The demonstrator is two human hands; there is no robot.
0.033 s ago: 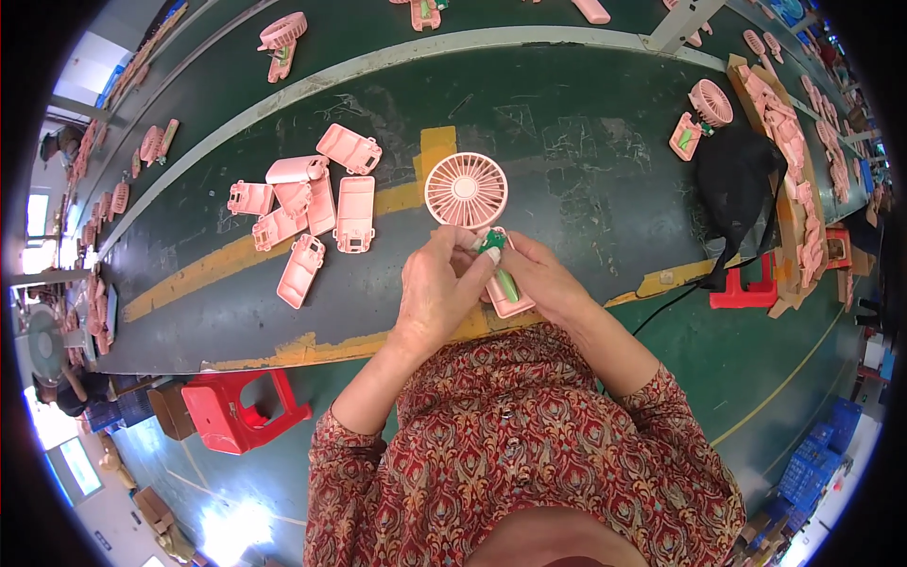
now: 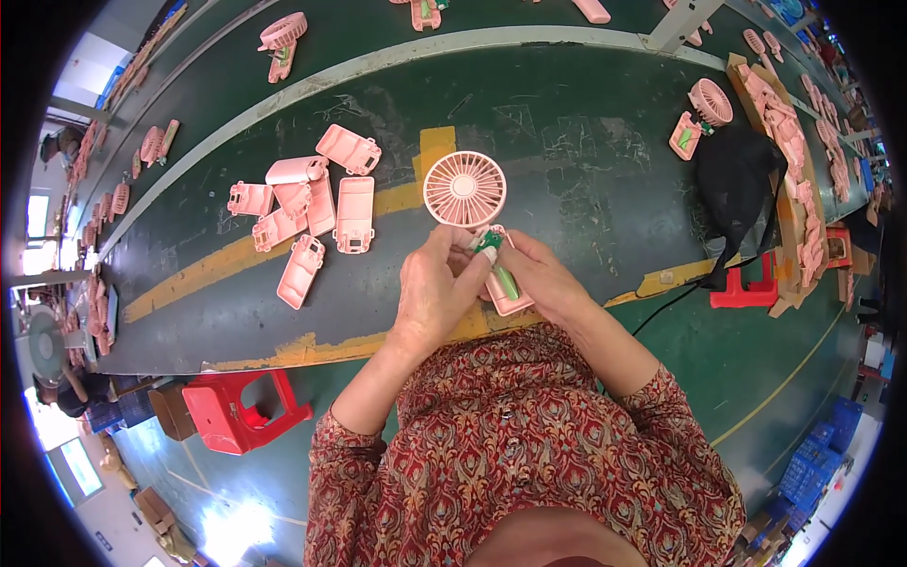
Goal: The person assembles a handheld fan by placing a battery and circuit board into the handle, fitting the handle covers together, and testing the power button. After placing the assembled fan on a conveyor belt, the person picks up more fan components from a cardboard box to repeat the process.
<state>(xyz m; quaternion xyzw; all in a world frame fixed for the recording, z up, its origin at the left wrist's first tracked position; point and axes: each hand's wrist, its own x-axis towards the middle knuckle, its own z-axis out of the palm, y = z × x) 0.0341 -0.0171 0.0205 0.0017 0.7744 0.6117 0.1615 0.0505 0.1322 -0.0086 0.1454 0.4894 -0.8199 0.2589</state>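
Near the table's front edge I hold a pink handheld fan in both hands, its round grille point(image 2: 464, 188) pointing away from me. Its handle shell point(image 2: 515, 307) lies open, showing a small green circuit board point(image 2: 488, 238) and a light green cylindrical battery point(image 2: 506, 283). My left hand point(image 2: 430, 293) is closed at the neck, with the thumb pressing by the board; its other fingertips are partly hidden. From the right, my right hand point(image 2: 546, 282) grips the shell's side, fingers close to the board.
Several loose pink shell halves point(image 2: 354, 215) lie in a group on the left of the dark green table point(image 2: 567, 198). At right are another opened fan point(image 2: 710, 102), a black cloth bundle point(image 2: 737, 180) and a carton of pink parts point(image 2: 784, 142). A red stool point(image 2: 227, 416) stands below left.
The fan's grille has shifted very slightly left and away from me, along with my left hand. Otherwise the scene looks the same.
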